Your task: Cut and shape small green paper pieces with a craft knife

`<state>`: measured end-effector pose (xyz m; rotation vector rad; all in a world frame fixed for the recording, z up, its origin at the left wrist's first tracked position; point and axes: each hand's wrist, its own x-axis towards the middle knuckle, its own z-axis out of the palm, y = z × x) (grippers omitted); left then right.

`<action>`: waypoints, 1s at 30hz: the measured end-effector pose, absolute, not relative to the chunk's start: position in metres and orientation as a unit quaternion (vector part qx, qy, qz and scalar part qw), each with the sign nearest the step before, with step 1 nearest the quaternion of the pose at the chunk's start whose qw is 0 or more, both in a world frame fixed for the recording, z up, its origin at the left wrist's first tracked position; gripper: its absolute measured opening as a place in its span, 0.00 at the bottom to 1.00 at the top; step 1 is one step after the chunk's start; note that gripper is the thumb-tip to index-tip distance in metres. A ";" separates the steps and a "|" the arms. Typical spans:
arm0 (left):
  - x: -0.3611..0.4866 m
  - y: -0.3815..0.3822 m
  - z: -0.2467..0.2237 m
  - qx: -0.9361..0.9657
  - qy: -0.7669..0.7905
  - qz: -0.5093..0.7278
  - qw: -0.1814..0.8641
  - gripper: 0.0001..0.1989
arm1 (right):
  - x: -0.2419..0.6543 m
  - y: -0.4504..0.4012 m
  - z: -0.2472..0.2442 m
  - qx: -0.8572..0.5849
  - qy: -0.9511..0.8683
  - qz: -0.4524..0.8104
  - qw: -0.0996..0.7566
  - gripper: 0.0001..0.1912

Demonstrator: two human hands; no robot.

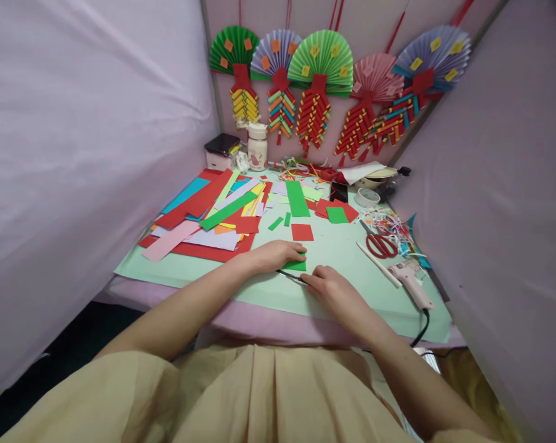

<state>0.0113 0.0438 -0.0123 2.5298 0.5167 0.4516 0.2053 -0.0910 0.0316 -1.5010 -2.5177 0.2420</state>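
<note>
My left hand presses down on a small green paper piece near the front of the table, fingers together over its upper part. Close to the paper's lower edge lies a thin dark tool, slanting from under my left hand to my right fingers. My right hand is closed around the right end of that tool; its exact kind is too small to tell. A red paper square rests just beyond my left hand, with two narrow green strips next to it.
Stacked coloured paper covers the left side. On the right are red-handled scissors, a white stick, a glue gun and paper scraps. A bottle stands behind, under hanging paper fans.
</note>
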 end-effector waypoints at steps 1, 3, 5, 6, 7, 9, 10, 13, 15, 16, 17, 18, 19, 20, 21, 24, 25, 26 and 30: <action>0.011 0.045 -0.012 0.930 0.187 0.173 0.265 0.17 | 0.205 -0.091 0.033 -0.503 -0.853 0.091 0.103 0.12; 0.010 0.046 -0.013 0.923 0.182 0.189 0.282 0.16 | 0.212 -0.093 0.038 -0.489 -0.856 0.125 0.111 0.13; 0.008 0.045 -0.011 0.913 0.185 0.212 0.294 0.16 | 0.228 -0.094 0.043 -0.473 -0.855 0.173 0.120 0.15; 0.007 0.044 -0.010 0.908 0.190 0.226 0.296 0.15 | 0.238 -0.095 0.046 -0.473 -0.851 0.192 0.123 0.15; 0.006 0.043 -0.008 0.904 0.199 0.240 0.293 0.15 | 0.249 -0.095 0.048 -0.477 -0.844 0.206 0.129 0.15; 0.005 0.039 -0.001 0.899 0.219 0.259 0.276 0.14 | 0.268 -0.095 0.051 -0.495 -0.829 0.218 0.141 0.15; 0.004 0.037 0.003 0.900 0.228 0.261 0.265 0.13 | 0.276 -0.094 0.051 -0.506 -0.821 0.220 0.146 0.16; 0.001 0.030 0.013 0.909 0.244 0.236 0.243 0.18 | 0.289 -0.090 0.045 -0.542 -0.795 0.208 0.176 0.16; -0.001 0.026 0.017 0.912 0.255 0.220 0.233 0.24 | 0.292 -0.087 0.038 -0.561 -0.781 0.194 0.196 0.16; -0.002 0.025 0.018 0.914 0.258 0.213 0.230 0.26 | 0.292 -0.085 0.035 -0.566 -0.776 0.190 0.202 0.17; -0.002 0.025 0.019 0.916 0.259 0.207 0.227 0.26 | 0.292 -0.084 0.032 -0.569 -0.774 0.187 0.206 0.17; -0.002 0.024 0.019 0.918 0.258 0.202 0.224 0.25 | 0.291 -0.082 0.030 -0.570 -0.773 0.186 0.208 0.17; -0.003 0.024 0.020 0.920 0.257 0.198 0.221 0.24 | 0.291 -0.081 0.028 -0.569 -0.773 0.186 0.210 0.17; -0.002 0.024 0.021 0.921 0.259 0.194 0.218 0.23 | 0.291 -0.080 0.026 -0.567 -0.774 0.186 0.212 0.17; -0.002 0.024 0.022 0.922 0.262 0.189 0.215 0.22 | 0.291 -0.080 0.025 -0.565 -0.775 0.186 0.214 0.17; -0.003 0.024 0.027 0.922 0.277 0.171 0.211 0.21 | 0.292 -0.080 0.024 -0.561 -0.778 0.178 0.220 0.17; -0.003 0.023 0.029 0.922 0.280 0.164 0.212 0.21 | 0.293 -0.081 0.025 -0.558 -0.781 0.174 0.221 0.17; -0.003 0.023 0.030 0.922 0.282 0.156 0.214 0.21 | 0.294 -0.081 0.025 -0.554 -0.784 0.170 0.224 0.17; -0.005 0.023 0.033 0.926 0.285 0.131 0.208 0.20 | 0.297 -0.085 0.025 -0.534 -0.797 0.138 0.246 0.16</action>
